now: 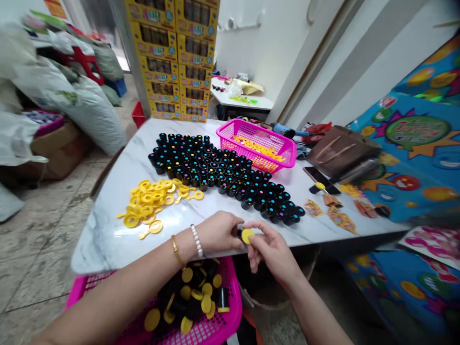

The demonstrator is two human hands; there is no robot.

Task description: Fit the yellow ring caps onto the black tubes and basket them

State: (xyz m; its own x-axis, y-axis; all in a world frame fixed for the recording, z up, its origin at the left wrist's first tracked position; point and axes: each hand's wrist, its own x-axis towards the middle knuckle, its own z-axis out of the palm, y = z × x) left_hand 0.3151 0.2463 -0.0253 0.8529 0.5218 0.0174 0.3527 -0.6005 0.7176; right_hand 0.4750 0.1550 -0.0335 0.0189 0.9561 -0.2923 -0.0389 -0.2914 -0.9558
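Note:
Near the table's front edge, my left hand is closed around the dark end of a small black tube with a yellow cap. The thumb and fingers of my right hand pinch the same tube at its yellow cap. My fingers hide most of the black body. Just beyond my hands, many black tubes with coloured dots on top stand packed together. To the left lies a pile of yellow ring-shaped pieces with short handles. Below my left forearm, a pink basket holds more black tubes with yellow caps.
A second pink basket with yellow pieces stands at the back of the marbled table. Stacked yellow boxes rise behind. To the right are small packets, a phone and a brown bag.

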